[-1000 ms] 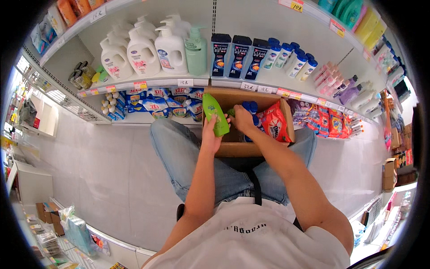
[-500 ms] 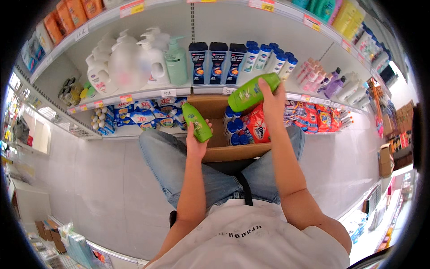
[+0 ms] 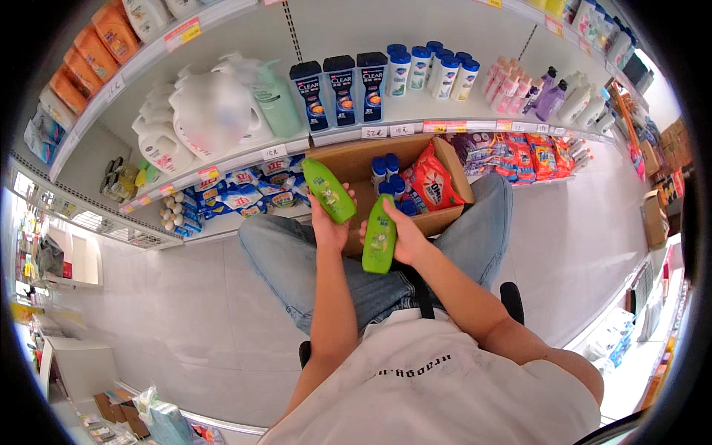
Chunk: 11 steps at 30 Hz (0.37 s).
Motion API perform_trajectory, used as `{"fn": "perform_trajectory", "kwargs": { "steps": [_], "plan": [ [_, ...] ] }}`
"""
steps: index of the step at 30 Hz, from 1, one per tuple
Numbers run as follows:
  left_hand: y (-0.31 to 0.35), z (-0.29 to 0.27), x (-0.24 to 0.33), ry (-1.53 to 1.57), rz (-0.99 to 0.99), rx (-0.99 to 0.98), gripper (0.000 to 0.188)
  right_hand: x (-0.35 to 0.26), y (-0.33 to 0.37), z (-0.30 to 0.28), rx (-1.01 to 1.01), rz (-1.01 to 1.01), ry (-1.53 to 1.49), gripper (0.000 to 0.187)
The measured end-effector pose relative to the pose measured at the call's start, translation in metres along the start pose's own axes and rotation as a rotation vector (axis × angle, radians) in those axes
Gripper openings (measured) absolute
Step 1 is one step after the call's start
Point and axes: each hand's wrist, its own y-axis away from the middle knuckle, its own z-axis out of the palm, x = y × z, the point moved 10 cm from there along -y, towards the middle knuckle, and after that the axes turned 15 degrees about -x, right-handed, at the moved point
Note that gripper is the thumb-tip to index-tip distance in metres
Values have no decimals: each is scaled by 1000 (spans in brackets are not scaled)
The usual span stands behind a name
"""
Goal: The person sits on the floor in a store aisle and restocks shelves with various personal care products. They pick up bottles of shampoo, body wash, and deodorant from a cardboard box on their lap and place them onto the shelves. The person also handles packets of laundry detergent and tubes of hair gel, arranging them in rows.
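My left hand [image 3: 331, 230] is closed around a green shampoo bottle [image 3: 328, 190], tilted with its top to the upper left, over the left side of an open cardboard box [image 3: 348, 165]. In my right hand [image 3: 407, 236] is a second green shampoo bottle [image 3: 379, 241], held nearly upright in front of the box, close to my lap. The two bottles are apart. Inside the box, several blue-capped bottles [image 3: 380, 168] stand beside a red detergent bag [image 3: 432, 182]. The box sits between my knees, against the shelf.
On the shelf above the box stand dark blue bottles [image 3: 341, 93], white bottles with blue caps [image 3: 445, 76], large white jugs [image 3: 211, 111] and pink bottles [image 3: 504, 83]. Blue packets [image 3: 241, 195] and red bags [image 3: 544, 158] lie on the lowest shelf. The shelf edge [image 3: 326, 142] overhangs the box.
My right hand has come down and left from the shelf edge, bringing its bottle near my lap. The left bottle is a little higher and further right. The view has shifted.
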Motion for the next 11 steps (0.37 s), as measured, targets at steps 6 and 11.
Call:
{"fn": "perform_trajectory", "kwargs": {
  "steps": [6, 11],
  "plan": [
    [-1, 7, -3, -57, -6, -45, 67, 23, 15, 18, -77, 86, -71, 55],
    [-5, 8, -4, -52, -4, -90, 66, 13, 13, 20, -26, 62, -41, 55]
  ]
}}
